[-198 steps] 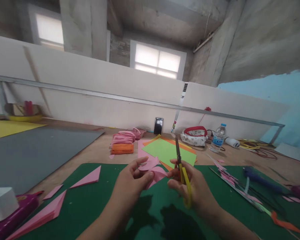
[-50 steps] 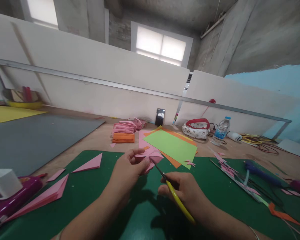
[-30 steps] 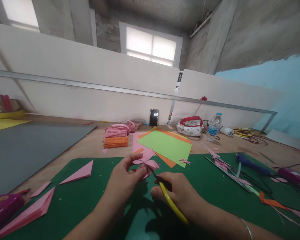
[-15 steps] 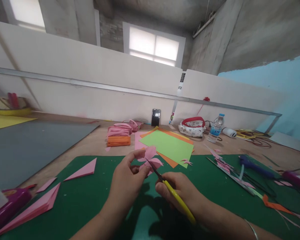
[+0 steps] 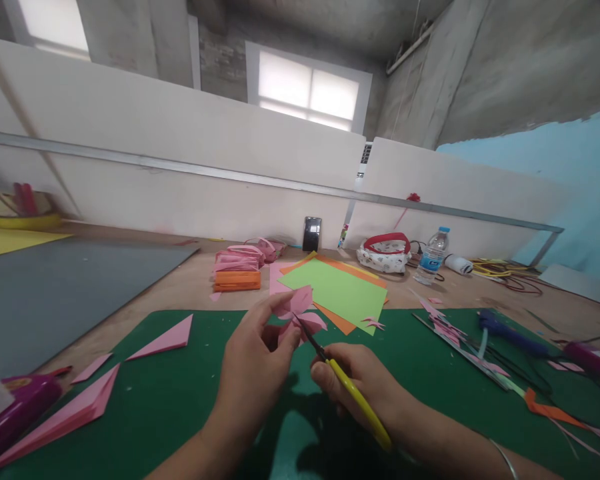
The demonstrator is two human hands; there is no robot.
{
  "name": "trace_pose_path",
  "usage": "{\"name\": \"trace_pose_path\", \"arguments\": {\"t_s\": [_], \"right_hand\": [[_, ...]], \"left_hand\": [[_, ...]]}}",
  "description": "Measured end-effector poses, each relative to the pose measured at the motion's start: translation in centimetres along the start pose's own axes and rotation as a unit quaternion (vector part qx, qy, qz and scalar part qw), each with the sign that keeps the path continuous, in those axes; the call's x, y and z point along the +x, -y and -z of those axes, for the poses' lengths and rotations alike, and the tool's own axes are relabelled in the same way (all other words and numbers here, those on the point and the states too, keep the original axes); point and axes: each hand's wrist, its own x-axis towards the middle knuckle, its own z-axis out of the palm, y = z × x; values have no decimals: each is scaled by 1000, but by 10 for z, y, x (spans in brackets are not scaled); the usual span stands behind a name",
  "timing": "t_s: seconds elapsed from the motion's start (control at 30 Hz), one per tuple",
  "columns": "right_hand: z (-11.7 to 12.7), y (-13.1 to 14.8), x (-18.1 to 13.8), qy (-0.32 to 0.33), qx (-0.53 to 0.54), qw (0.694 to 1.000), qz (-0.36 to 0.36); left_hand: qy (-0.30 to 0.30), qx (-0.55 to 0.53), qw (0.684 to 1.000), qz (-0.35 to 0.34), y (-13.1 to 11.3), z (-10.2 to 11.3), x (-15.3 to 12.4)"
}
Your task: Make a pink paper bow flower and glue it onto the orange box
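Pinching one pink paper piece with petal-like lobes (image 5: 300, 303) near the centre of the frame, the left hand (image 5: 255, 353) had its fingers closed on the paper's left side. Right hand (image 5: 363, 380), lower right of centre: fingers wrapped around one pair of yellow-handled scissors with dark metal blades (image 5: 359, 399), tips directed up and left, reaching the middle of the lobes; whether the blades were cutting could not be told. Beneath both hands: one green flat mat (image 5: 180, 413), laid on a brown tabletop (image 5: 180, 287).

Lower left: one pink folded-paper triangle (image 5: 165, 339), lying flat on the mat; one glossy purple tool (image 5: 25, 407), cut off by the frame edge. Middle left: one large grey sheet (image 5: 80, 293).

Centre, beyond the hands: one lime-green rectangular paper sheet (image 5: 337, 287), overlapping orange and pink sheets; one orange folded paper bundle (image 5: 237, 281), in front of pink bundles; one black phone (image 5: 312, 233), propped upright against the white panel (image 5: 230, 210).

Right: one white patterned pouch with red trim (image 5: 384, 261); just beside it, one clear plastic bottle with a blue cap (image 5: 433, 257), standing upright.
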Motion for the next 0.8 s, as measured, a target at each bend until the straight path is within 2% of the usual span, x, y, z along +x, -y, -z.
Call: {"name": "trace_pose_path", "arguments": {"t_s": [0.13,0.5,0.8], "right_hand": [[-1,-1,0,-2,2,1000,3],[-2,1,0,-27,-33,999,26],[-2,3,-1,-32,-30,998,44]], "left_hand": [[16,-7,1000,0,1,0,0],[11,-50,998,42,2,-3,-1],[22,-44,998,37,3,-4,-2]]}}
